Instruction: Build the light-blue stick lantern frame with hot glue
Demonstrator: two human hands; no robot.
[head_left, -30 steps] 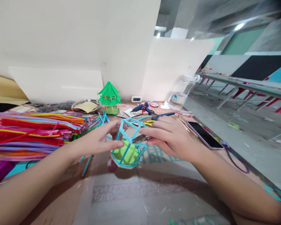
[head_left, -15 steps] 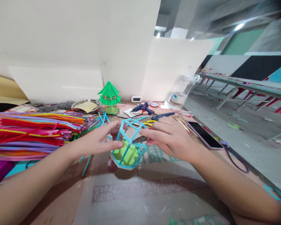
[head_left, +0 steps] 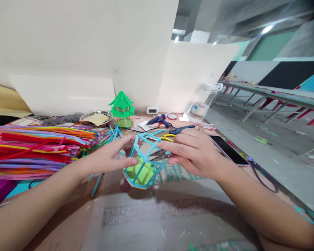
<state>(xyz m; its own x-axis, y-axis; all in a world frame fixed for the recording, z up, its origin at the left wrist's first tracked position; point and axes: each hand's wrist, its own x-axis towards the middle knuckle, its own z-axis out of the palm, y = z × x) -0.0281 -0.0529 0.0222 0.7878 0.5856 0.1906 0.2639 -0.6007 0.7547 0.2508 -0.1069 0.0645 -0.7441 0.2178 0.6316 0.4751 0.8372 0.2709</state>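
Observation:
A small cage-like frame (head_left: 143, 167) of light-blue fuzzy pipe cleaners stands in front of me, with a lime-green floor (head_left: 141, 171) inside. My left hand (head_left: 117, 153) holds its left side, thumb in front and fingers round the back. My right hand (head_left: 192, 151) is closed on a tool with dark, pointed metal jaws, which look like those of pliers (head_left: 159, 155). Those jaws point left at the frame's upper right side, close to a joint of the blue strips. The tool's handles are hidden in my palm.
Bundles of colourful pipe cleaners (head_left: 42, 150) lie at left. Behind stand a green pagoda model (head_left: 121, 109), a glue gun (head_left: 158, 120), a small clock (head_left: 152, 110) and a water bottle (head_left: 200, 103). A phone (head_left: 229, 150) lies near the table's right edge.
My right hand has shifted slightly right with the tool, and its jaws have drawn back a little from the front joint. My left hand and the frame stay almost still.

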